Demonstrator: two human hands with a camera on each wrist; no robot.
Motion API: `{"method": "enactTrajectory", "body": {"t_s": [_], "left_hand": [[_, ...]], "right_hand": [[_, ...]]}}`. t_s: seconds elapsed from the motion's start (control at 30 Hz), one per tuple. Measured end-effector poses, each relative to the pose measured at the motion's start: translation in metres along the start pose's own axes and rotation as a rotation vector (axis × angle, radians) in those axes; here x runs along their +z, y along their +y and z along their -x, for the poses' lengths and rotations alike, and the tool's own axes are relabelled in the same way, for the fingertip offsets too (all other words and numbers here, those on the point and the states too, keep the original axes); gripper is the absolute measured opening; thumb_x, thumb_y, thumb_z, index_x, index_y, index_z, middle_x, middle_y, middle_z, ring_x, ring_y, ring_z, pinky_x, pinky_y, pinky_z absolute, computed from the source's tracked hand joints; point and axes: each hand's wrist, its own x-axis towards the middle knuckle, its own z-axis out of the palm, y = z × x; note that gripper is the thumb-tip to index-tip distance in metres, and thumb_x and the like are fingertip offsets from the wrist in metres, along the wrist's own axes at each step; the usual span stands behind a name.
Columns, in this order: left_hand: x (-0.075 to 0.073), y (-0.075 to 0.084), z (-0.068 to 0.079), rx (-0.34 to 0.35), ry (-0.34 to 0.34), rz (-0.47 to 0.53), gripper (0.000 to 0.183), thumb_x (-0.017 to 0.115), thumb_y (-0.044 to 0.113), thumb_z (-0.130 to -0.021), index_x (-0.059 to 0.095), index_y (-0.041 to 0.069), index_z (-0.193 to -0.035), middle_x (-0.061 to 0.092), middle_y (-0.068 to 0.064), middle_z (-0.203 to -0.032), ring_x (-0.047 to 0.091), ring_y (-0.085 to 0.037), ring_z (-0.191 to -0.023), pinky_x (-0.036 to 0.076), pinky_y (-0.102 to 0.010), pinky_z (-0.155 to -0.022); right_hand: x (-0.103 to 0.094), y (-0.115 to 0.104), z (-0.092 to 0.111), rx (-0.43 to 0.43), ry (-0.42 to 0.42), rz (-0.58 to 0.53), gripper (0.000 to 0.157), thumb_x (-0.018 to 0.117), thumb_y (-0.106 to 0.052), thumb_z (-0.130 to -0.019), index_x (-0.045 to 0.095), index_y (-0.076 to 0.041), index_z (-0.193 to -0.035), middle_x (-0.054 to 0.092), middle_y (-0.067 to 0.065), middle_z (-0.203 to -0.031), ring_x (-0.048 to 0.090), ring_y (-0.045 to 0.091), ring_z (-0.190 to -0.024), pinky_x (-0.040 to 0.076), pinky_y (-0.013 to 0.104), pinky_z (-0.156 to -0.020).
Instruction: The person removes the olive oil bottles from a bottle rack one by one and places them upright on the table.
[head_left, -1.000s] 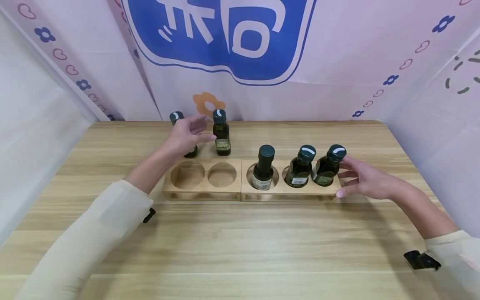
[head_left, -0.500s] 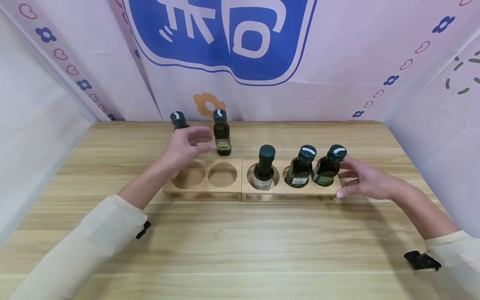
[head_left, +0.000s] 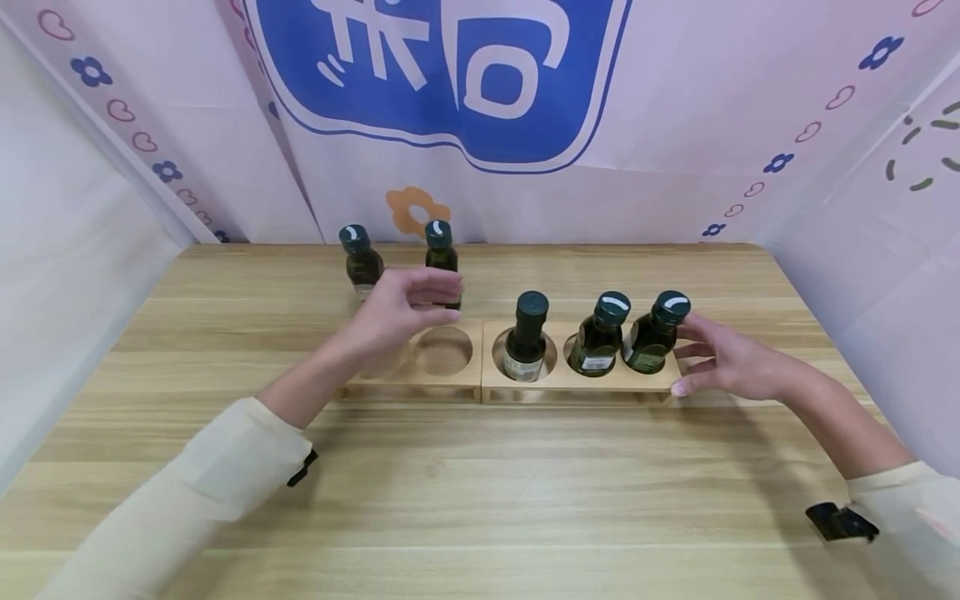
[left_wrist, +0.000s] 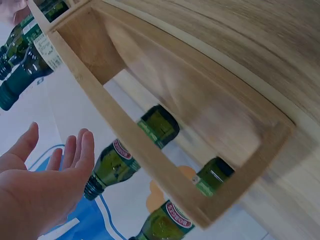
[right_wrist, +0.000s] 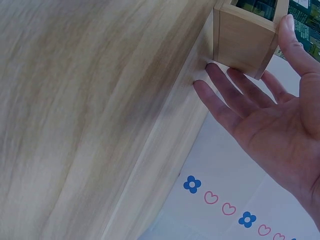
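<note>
Two wooden bottle racks stand end to end: the left rack [head_left: 442, 387] with unfilled holes, the right rack [head_left: 585, 388] with three dark green-capped bottles, a left one [head_left: 527, 346], a middle one [head_left: 597, 343] and a right one [head_left: 651, 337]. My left hand [head_left: 401, 307] hovers over the left rack with fingers extended, holding nothing. It partly covers one upright bottle [head_left: 441, 260] behind that rack; another bottle [head_left: 364, 267] stands to its left. At the right rack's end [right_wrist: 245, 42], my right hand [right_wrist: 280, 117] has its fingers spread, its thumb at the edge.
A wood-grain table [head_left: 480, 483] extends in front of the racks. Behind its back edge hangs a pale printed cloth [head_left: 675, 108] with a blue sign pattern. White cloth walls close in both sides.
My left hand has moved rightward and nearer, from between the two back bottles to before the right one. The left back bottle is more exposed. My right hand has stayed in place.
</note>
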Motion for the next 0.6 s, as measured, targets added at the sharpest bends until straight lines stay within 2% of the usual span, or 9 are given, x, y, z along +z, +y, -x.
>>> {"method": "enactTrajectory", "body": {"t_s": [0.27,0.6], "left_hand": [[0.015,0.005,-0.006,0.048,-0.066,0.056,0.053,0.075,-0.002,-0.093,0.057,-0.005,-0.142,0.064,-0.02,-0.139,0.064,-0.032,-0.126,0.057,-0.036,-0.101],[0.031,0.009,-0.013,0.096,-0.129,0.052,0.054,0.077,0.0,-0.092,0.058,-0.005,-0.142,0.065,-0.02,-0.138,0.064,-0.033,-0.127,0.053,-0.039,-0.108]], "right_hand": [[0.0,0.0,0.0,0.0,-0.002,-0.008,0.086,0.083,-0.001,-0.086,0.03,0.01,-0.152,0.038,0.041,-0.151,0.047,0.062,-0.13,0.054,0.054,-0.1],[0.0,0.002,0.0,0.001,-0.002,-0.007,0.086,0.083,-0.001,-0.086,0.029,0.011,-0.152,0.037,0.041,-0.152,0.047,0.063,-0.131,0.053,0.056,-0.101]]}}
